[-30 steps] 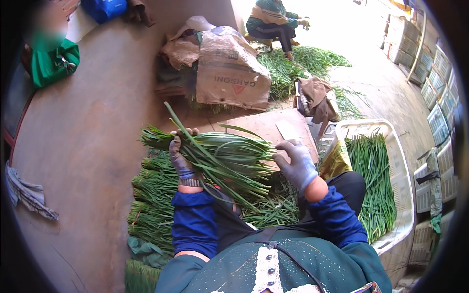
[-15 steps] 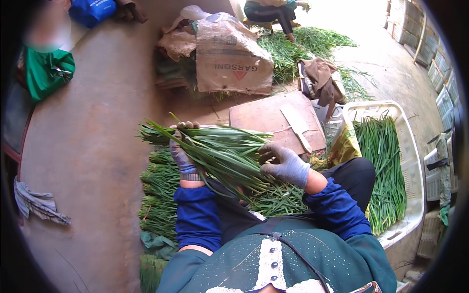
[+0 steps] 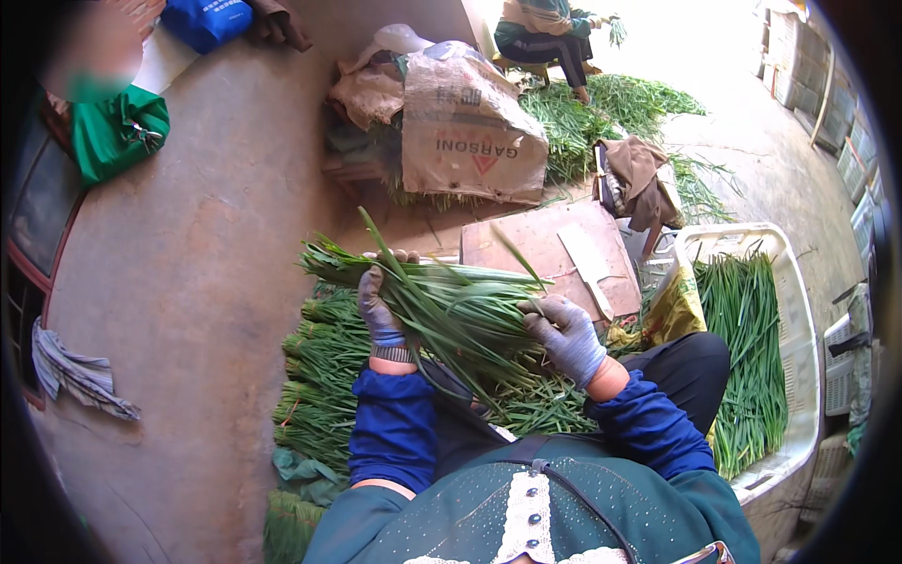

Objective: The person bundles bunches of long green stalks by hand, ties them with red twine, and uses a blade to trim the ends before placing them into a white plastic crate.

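Green chives (image 3: 442, 305) hid most fingers; the gloved left hand (image 3: 378, 305) and right hand (image 3: 566, 336) gripped the bunch, palms curled, well apart.

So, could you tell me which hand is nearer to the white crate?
Right. The right hand grips the chive bunch just left of the crate; the left hand holds its far end.

Left hand (image 3: 381, 305) palm hidden behind chive bunch (image 3: 442, 305), white crate (image 3: 799, 310) far edge cut off
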